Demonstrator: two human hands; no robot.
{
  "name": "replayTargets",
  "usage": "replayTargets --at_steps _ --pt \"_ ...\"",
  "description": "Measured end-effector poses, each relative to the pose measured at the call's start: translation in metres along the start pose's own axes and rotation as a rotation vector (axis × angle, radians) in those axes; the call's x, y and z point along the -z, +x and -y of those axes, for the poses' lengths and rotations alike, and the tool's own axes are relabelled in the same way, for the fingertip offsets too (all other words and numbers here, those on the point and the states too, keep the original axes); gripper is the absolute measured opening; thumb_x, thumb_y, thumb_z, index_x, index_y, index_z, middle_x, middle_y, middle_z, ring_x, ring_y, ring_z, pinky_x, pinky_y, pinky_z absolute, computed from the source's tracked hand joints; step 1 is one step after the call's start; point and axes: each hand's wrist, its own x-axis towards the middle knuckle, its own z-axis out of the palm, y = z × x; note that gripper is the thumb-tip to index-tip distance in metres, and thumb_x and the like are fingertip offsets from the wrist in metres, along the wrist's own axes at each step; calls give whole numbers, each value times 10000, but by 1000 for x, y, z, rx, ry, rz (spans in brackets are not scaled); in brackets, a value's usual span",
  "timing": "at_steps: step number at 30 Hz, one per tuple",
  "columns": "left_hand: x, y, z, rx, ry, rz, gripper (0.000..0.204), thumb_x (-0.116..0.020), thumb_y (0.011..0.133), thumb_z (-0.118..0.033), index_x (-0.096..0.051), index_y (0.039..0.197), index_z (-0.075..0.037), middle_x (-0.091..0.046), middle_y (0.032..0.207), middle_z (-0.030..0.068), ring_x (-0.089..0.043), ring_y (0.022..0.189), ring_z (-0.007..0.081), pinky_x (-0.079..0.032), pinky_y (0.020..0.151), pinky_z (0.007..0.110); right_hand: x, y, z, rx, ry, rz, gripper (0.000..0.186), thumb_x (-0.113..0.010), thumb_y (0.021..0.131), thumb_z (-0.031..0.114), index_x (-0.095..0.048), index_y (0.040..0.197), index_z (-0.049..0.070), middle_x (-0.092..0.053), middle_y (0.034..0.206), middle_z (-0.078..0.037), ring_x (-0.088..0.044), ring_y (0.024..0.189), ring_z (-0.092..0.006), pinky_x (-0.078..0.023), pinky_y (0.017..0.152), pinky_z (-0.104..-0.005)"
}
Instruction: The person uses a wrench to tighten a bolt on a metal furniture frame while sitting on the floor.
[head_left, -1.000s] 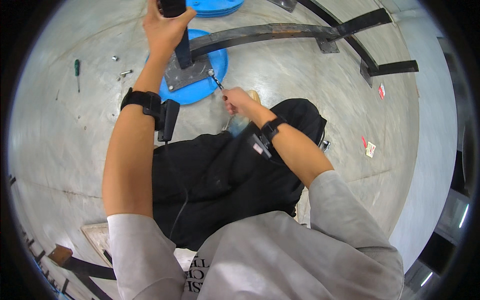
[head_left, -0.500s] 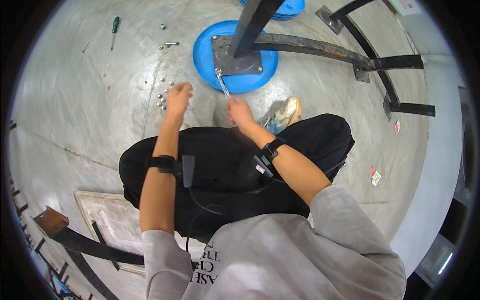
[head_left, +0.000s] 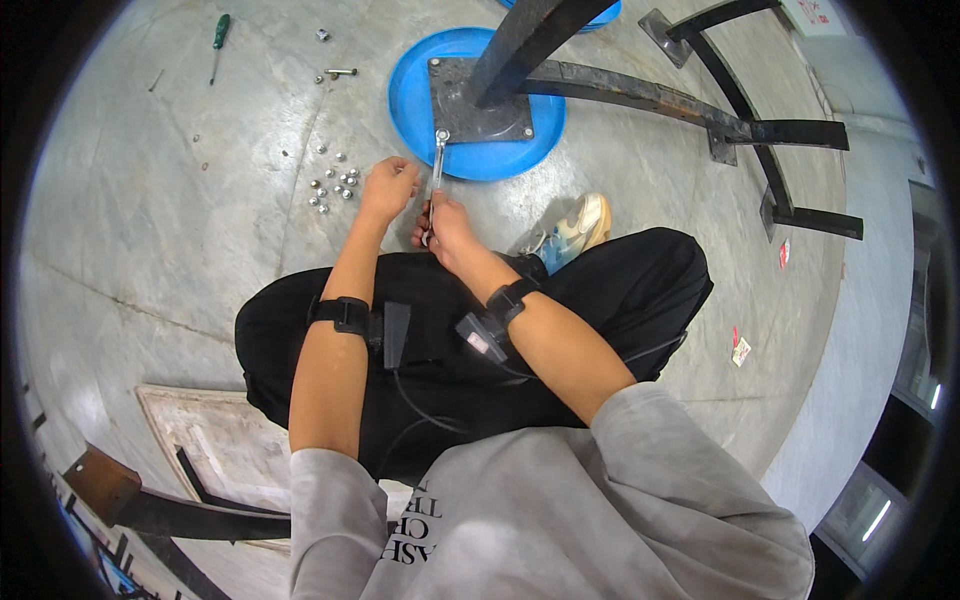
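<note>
My right hand (head_left: pixel 446 228) is closed around the handle of a silver wrench (head_left: pixel 438 165). The wrench's head sits on the fastener at the near left corner of a dark square metal plate (head_left: pixel 480 118). This plate is the foot of a thick black metal post (head_left: pixel 535 45) and rests over a round blue lid-like dish (head_left: pixel 410 100) on the floor. Just left of the wrench handle, my left hand (head_left: pixel 388 188) hovers with loosely bent fingers, apart, and I see nothing in it. Beside it lies a cluster of several shiny nuts (head_left: pixel 347 181).
A green-handled screwdriver (head_left: pixel 219 40), a bolt (head_left: pixel 342 71) and another nut (head_left: pixel 322 35) lie at the far left. Black frame legs (head_left: pixel 735 85) extend to the right. My shoe (head_left: pixel 583 222) is near the dish. Behind me on the left are a pale board (head_left: pixel 165 405) and a metal beam (head_left: pixel 190 512).
My right hand has drawn back and left, swinging the wrench handle toward me and more upright. My left hand has moved right, away from the nuts and closer to the wrench.
</note>
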Motion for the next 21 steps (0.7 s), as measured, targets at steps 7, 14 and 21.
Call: replayTargets --at_steps 7,14,21 --pt "9 8 5 -138 119 14 359 -584 754 -217 -565 989 54 -639 787 131 -619 689 200 -480 629 301 7 9 7 -97 -21 93 365 -333 934 378 -381 736 75 -358 593 -42 -371 467 -169 -350 425 -323" --pt "-11 -8 -149 -744 15 -197 768 -731 673 -234 -290 1252 8 -450 1194 181 -478 1064 258 -407 877 360 9 7 9 14 -107 114 357 -345 933 358 -392 715 80 -370 534 -41 -387 443 -161 -337 397 -295" --pt "-68 -25 -237 -1044 160 -477 886 -762 588 -213 -249 1256 60 -320 1250 253 -335 1176 362 -294 976 413 16 25 -22 65 29 227 406 -335 929 417 -413 695 94 -350 490 -9 -340 376 -137 -303 355 -276"
